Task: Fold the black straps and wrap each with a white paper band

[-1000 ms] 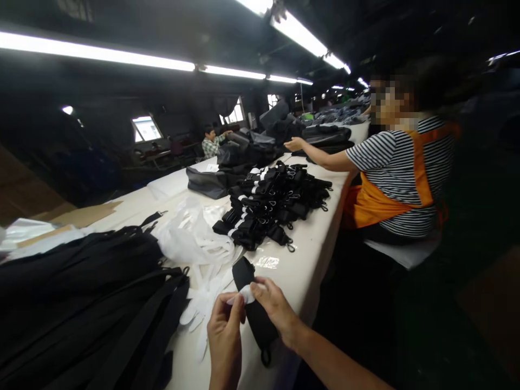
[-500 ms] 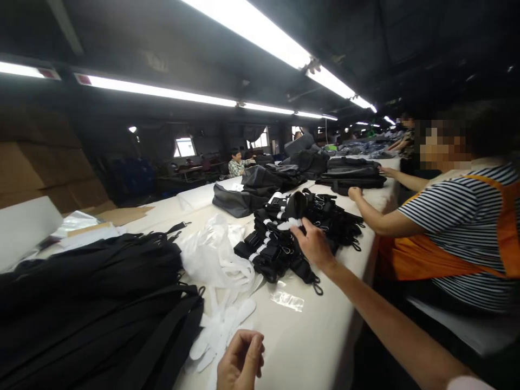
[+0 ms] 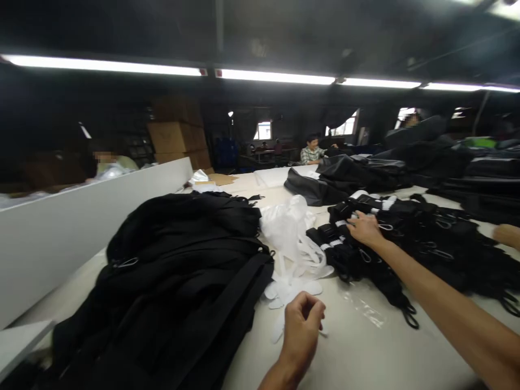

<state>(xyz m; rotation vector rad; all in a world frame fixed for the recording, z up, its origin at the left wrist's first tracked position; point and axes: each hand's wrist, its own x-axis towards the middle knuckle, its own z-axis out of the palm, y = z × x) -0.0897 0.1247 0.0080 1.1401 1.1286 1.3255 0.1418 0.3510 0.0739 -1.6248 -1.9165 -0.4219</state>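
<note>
My right hand (image 3: 365,230) reaches over a heap of black straps (image 3: 430,252) with metal clips and white bands. Its fingers are pinched together, and a bit of white strip (image 3: 353,215) shows at the fingertips, blurred. Lower down, my left hand (image 3: 301,327) is held with curled fingers; whether anything is inside them is hidden. Just behind it lie flat white strips with rounded ends (image 3: 292,290), fanned out from a tangled white bundle (image 3: 290,227). Left of these spreads a big pile of black fabric straps (image 3: 174,271).
A low white panel (image 3: 93,216) borders the table on the left. Dark grey bags (image 3: 320,184) lie farther back. Clear plastic film (image 3: 365,306) rests near the strap heap. A co-worker's hand (image 3: 507,235) enters at the right edge; another person (image 3: 314,150) sits across the table.
My view has swung left, so more of the black fabric pile shows. Over the strap heap, my right hand has moved somewhat left. My left hand stays curled near the white strips.
</note>
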